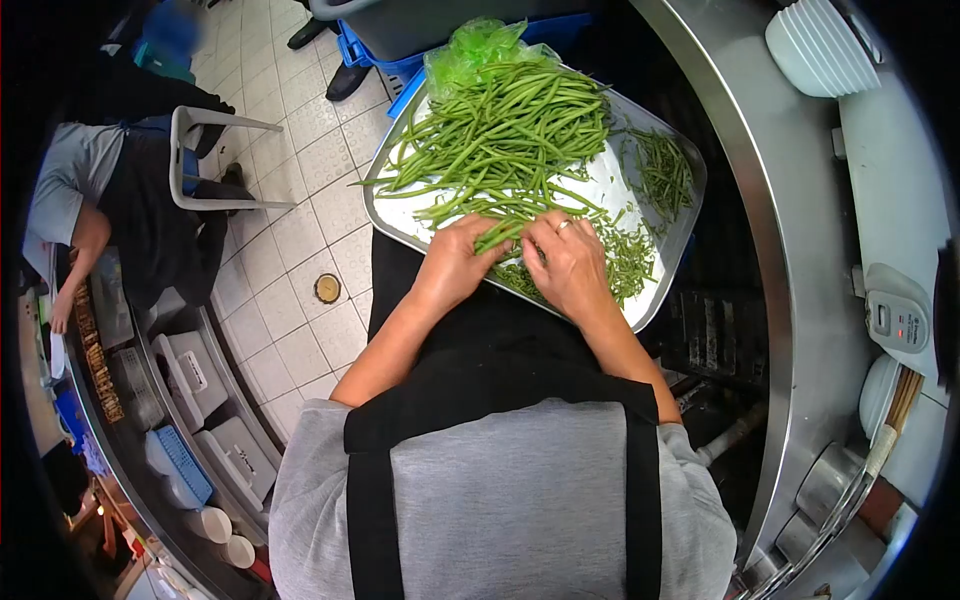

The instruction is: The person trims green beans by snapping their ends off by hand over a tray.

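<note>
A large heap of green beans [500, 125] fills the upper part of a metal tray [380, 212] in front of me. My left hand [458, 262] is closed around a small bunch of green beans, low in the tray. Right beside it, my right hand [568, 262], with a ring on one finger, has its fingers pinched at the end of that bunch. Short cut bean ends [628, 258] lie scattered to the right of my right hand. A darker pile of thin trimmings [662, 175] rests in the tray's right corner.
A crumpled green plastic bag [475, 60] sits at the tray's far edge. To the right runs a steel counter [745, 120] with stacked white bowls [815, 45]. A white chair [182, 155] and a co-worker [110, 190] are at the left, by a counter with grey bins [200, 370].
</note>
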The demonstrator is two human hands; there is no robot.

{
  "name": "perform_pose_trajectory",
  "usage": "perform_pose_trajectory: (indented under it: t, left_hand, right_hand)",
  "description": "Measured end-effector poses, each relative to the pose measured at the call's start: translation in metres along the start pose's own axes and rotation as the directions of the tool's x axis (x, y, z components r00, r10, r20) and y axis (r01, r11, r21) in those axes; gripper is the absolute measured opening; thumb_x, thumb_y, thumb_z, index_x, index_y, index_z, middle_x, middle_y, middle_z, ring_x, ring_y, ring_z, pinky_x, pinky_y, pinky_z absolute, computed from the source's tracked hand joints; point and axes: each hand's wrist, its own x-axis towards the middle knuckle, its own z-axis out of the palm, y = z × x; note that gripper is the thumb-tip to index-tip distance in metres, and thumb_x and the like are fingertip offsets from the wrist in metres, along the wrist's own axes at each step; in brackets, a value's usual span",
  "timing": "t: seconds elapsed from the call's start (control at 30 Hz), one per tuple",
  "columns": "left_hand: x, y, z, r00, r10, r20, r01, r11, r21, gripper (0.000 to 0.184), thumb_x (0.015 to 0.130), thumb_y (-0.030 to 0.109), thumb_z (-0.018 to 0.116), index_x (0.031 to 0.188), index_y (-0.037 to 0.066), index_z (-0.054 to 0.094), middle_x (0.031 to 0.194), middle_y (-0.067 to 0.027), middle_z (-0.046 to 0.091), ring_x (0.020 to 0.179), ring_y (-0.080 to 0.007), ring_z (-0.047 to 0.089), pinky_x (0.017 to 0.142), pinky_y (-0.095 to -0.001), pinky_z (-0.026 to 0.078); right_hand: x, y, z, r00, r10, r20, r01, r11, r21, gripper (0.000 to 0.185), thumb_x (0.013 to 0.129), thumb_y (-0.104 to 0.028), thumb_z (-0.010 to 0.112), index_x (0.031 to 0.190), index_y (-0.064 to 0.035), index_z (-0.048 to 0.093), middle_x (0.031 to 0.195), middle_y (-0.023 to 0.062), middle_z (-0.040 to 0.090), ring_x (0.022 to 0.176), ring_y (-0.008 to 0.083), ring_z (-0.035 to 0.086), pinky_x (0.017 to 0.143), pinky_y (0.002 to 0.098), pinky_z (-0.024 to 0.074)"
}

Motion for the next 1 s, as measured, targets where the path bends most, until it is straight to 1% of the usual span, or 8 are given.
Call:
perform_pose_trajectory:
  t: [0.07,0.2,0.23,0.33,0.47,0.7,0.8,1.0]
  left_hand:
    - [0.000,0.003,0.001,0.999,0.007,0.033,-0.007,1.000,0.027,0.019,0.081,0.008,0.067,0.099,0.001,0.066,0.092,-0.0157,0.065,0.082,-0.0295,0.062,0.075,-0.0338,0.049]
    - [-0.006,0.010,0.002,0.999,-0.009,-0.051,-0.006,0.958,-0.288,0.018,0.087,0.017,0.066,0.096,0.001,0.064,0.077,-0.0013,0.060,0.066,-0.0122,0.053,0.061,-0.0256,0.043]
    - [-0.007,0.012,-0.002,0.978,-0.207,0.016,0.189,0.854,-0.485,0.020,0.090,0.019,0.063,0.100,0.002,0.062,0.070,0.0036,0.053,0.056,-0.0053,0.044,0.050,-0.0205,0.036]
    - [-0.006,0.013,-0.012,0.967,-0.253,-0.005,0.175,0.682,-0.710,0.021,0.092,0.020,0.059,0.101,0.001,0.059,0.064,0.0046,0.048,0.049,-0.0025,0.035,0.045,-0.0185,0.027]
    - [-0.004,0.015,-0.012,0.951,-0.304,-0.050,0.151,0.603,-0.783,0.018,0.094,0.019,0.057,0.100,0.002,0.060,0.066,0.0036,0.048,0.048,-0.0031,0.036,0.043,-0.0191,0.027]
    - [-0.005,0.014,-0.015,0.941,-0.328,-0.088,0.109,0.537,-0.836,0.019,0.094,0.019,0.057,0.101,0.002,0.058,0.070,0.0021,0.048,0.048,-0.0033,0.035,0.043,-0.0196,0.026]
    - [-0.006,0.012,-0.015,0.949,-0.299,-0.103,0.084,0.551,-0.830,0.018,0.094,0.019,0.056,0.101,0.002,0.058,0.070,0.0022,0.047,0.049,-0.0039,0.035,0.044,-0.0204,0.027]
    - [-0.013,0.017,-0.013,0.981,-0.100,-0.167,-0.062,0.654,-0.754,0.017,0.093,0.016,0.057,0.100,0.001,0.057,0.082,-0.0025,0.052,0.052,-0.0056,0.039,0.049,-0.0206,0.033]
  right_hand:
    - [-0.001,-0.001,-0.001,0.991,0.131,0.005,-0.129,0.970,0.205,0.008,0.077,-0.004,0.064,0.084,-0.0039,0.059,0.079,0.0066,0.055,0.069,0.0194,0.056,0.065,0.0309,0.0427]
    - [-0.005,0.017,0.005,0.861,0.502,0.084,-0.396,0.558,0.729,0.004,0.082,0.000,0.061,0.085,0.0004,0.058,0.077,0.0003,0.054,0.065,0.0071,0.049,0.059,0.0228,0.0422]
    - [-0.006,0.018,0.005,0.842,0.527,0.115,-0.426,0.518,0.742,0.006,0.083,-0.001,0.061,0.088,0.0002,0.059,0.079,0.0018,0.055,0.065,0.0081,0.050,0.060,0.0232,0.0428]
    - [-0.008,0.016,-0.006,0.850,0.486,0.203,-0.509,0.658,0.555,0.012,0.084,-0.006,0.061,0.095,-0.0017,0.061,0.086,0.0058,0.060,0.070,0.0143,0.056,0.065,0.0266,0.0454]
    - [-0.008,0.006,-0.003,0.953,0.252,0.168,-0.302,0.838,0.455,0.020,0.087,-0.009,0.059,0.105,-0.0036,0.064,0.092,0.0065,0.063,0.081,0.0201,0.060,0.074,0.0302,0.0472]
    - [-0.010,0.009,-0.004,0.858,0.284,0.428,-0.453,0.811,0.371,0.021,0.087,-0.015,0.057,0.103,-0.0038,0.065,0.086,0.0113,0.062,0.083,0.0282,0.060,0.075,0.0357,0.0467]
    - [-0.012,0.012,-0.001,0.835,0.353,0.423,-0.537,0.692,0.483,0.017,0.088,-0.013,0.055,0.096,-0.0015,0.065,0.079,0.0076,0.062,0.071,0.0203,0.059,0.066,0.0299,0.0458]
    - [-0.009,0.018,0.001,0.694,0.587,0.417,-0.576,0.106,0.811,0.014,0.089,-0.011,0.052,0.085,-0.0010,0.061,0.069,-0.0015,0.055,0.055,0.0062,0.046,0.053,0.0213,0.0370]
